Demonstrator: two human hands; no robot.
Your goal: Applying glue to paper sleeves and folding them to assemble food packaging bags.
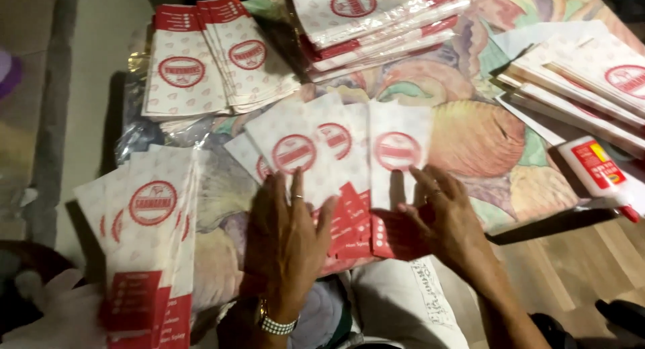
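Fruit-patterned tablecloth is carrying fanned paper bags, left hand and right hand pressing them flat, fingers spread, gripping nothing.

A glue bottle, white with a red label and red tip, lies at the right edge of the frame. It rests on a tablecloth printed with large fruit shapes, which covers the middle of the frame. At the lower right shows a wooden floor. A grey strip of floor runs down the left side.
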